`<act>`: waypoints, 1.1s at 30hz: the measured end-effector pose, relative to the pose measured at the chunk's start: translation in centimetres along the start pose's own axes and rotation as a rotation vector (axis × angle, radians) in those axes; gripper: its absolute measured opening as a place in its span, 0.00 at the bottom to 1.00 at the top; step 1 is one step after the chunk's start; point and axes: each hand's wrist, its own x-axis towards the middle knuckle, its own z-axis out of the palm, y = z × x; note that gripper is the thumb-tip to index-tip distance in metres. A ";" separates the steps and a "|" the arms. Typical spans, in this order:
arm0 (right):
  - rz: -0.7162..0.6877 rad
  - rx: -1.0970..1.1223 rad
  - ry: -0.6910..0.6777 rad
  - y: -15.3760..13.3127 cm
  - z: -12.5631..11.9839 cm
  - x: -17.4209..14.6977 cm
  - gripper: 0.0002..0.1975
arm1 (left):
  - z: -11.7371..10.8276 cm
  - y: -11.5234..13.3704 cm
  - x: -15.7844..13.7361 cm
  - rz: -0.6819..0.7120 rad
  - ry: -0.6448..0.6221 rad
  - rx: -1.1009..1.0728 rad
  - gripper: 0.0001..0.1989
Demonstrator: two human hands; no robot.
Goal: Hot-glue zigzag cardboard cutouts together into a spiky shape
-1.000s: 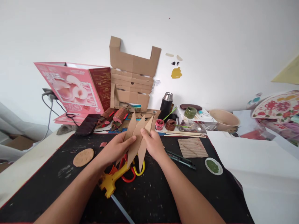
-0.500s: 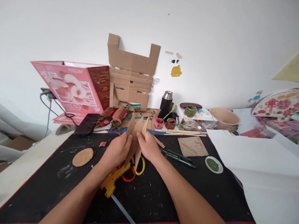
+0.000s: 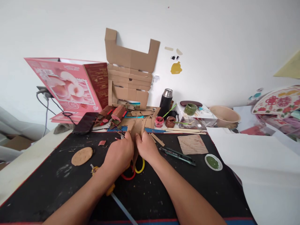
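My left hand and my right hand meet over the middle of the black mat, both closed on thin pointed cardboard pieces. The pieces stand nearly upright, turned almost edge-on, and my fingers hide part of them. Just below my hands lie scissors with red and yellow handles, partly covered. A yellow glue gun with a clear glue stick sits under my left forearm. To the right of my right hand is a dark green utility knife.
On the black mat are a round tan disc, a corrugated cardboard square and a lid of green paint. Behind stand a black thermos, paint jars, a phone and a pink box.
The cardboard pieces have turned from a fanned, face-on spread to a narrower, edge-on stance. My left hand has rolled over, its back now facing up. The view has shifted slightly.
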 end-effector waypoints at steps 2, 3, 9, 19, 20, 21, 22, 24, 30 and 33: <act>0.021 -0.022 -0.006 -0.1 0.0 0.0 0.13 | 0.3 0.2 -0.1 -0.023 0.033 -0.026 0.29; 0.035 -0.028 -0.007 -0.1 0.0 0.0 0.14 | 0.5 0.2 -0.1 -0.022 0.046 -0.051 0.30; 0.033 0.131 0.063 -0.1 -0.5 0.0 0.12 | 1.3 -1.4 0.7 -0.038 0.027 -0.490 0.20; -0.065 0.588 0.048 1.0 -1.7 0.8 0.15 | 0.1 -2.7 1.6 -0.289 -0.249 -1.681 0.21; -0.070 0.614 0.045 0.9 -1.7 0.8 0.15 | 0.2 -2.6 1.6 -0.294 -0.303 -1.766 0.22; -0.072 0.644 0.038 0.8 -1.8 0.8 0.15 | 0.3 -2.5 1.5 -0.289 -0.343 -1.834 0.24; -0.071 0.674 0.026 0.7 -1.8 0.7 0.16 | 0.4 -2.4 1.5 -0.279 -0.372 -1.882 0.25; -0.066 0.728 -0.001 0.6 -1.9 0.7 0.17 | 0.5 -2.1 1.4 -0.260 -0.404 -1.933 0.29; -0.079 0.739 -0.008 0.7 -1.7 0.6 0.20 | 0.4 -1.3 1.0 -0.241 -0.381 -1.976 0.40; -0.098 0.689 -0.006 0.6 -1.6 0.6 0.21 | 0.4 -1.0 0.9 -0.245 -0.376 -1.986 0.39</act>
